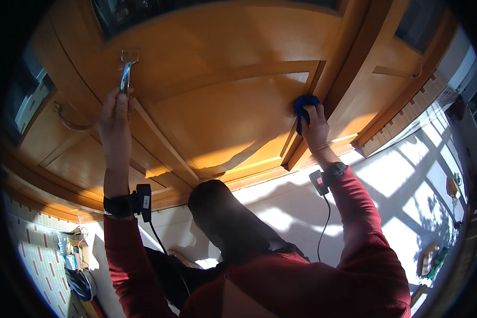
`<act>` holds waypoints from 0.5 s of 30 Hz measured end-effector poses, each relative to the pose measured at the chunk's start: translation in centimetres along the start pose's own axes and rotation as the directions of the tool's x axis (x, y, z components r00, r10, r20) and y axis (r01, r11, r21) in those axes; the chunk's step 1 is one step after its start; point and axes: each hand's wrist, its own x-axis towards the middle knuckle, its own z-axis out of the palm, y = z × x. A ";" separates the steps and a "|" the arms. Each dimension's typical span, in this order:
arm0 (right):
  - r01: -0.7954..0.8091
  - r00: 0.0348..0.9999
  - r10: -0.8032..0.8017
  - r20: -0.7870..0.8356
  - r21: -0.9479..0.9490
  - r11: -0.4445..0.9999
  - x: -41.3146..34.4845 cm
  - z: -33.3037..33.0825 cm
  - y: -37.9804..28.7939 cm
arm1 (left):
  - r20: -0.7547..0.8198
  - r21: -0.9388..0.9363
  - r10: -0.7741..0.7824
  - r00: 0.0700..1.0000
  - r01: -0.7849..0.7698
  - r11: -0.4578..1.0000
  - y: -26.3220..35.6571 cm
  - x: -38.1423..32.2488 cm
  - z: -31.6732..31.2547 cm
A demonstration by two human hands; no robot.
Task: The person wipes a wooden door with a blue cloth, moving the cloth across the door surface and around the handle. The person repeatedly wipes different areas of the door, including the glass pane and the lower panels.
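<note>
A wooden door with a recessed lower panel stands before me, lit by a band of sun along its lower part. My left hand grips the lower end of a shiny metal pull handle, which is screwed to the door's left side. On the right, my right hand presses a bunched dark blue cloth against the right edge of the recessed panel. Part of the cloth is hidden beneath the fingers.
To the left is another wooden panel with a curved metal handle. A further wooden leaf stands at the right. Pale floor carries sun and shadow. Cabled devices are strapped to both wrists. Assorted items lie at lower left.
</note>
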 end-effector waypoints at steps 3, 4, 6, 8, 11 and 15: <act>0.143 0.936 -0.100 -0.338 0.105 0.984 4.2 -3.7 -0.3 | 0.006 -0.033 -0.009 1.000 0.009 0.999 -0.2 -0.2 0.0; 0.152 0.883 -0.108 -0.457 0.059 0.987 6.4 -4.9 -0.7 | -0.005 -0.059 -0.020 1.000 0.019 0.998 -0.3 -0.3 0.1; 0.084 0.885 -0.052 -0.463 0.049 0.995 9.8 -5.7 -2.6 | -0.037 -0.074 0.001 0.999 -0.004 0.997 -0.5 -0.4 0.4; 0.065 0.854 -0.025 -0.520 0.060 0.996 10.8 -4.9 -5.7 | -0.046 -0.082 0.023 0.999 -0.027 0.996 -0.7 -0.4 0.7; 0.045 0.923 0.012 -0.386 0.141 0.989 8.3 -1.5 -11.7 | -0.022 -0.048 0.042 0.999 -0.043 0.998 -0.7 -0.3 0.8; 0.443 0.896 -0.414 -0.162 0.243 0.863 7.6 -1.2 -15.1 | 0.015 0.037 0.048 0.999 -0.049 0.998 -0.2 -0.1 0.5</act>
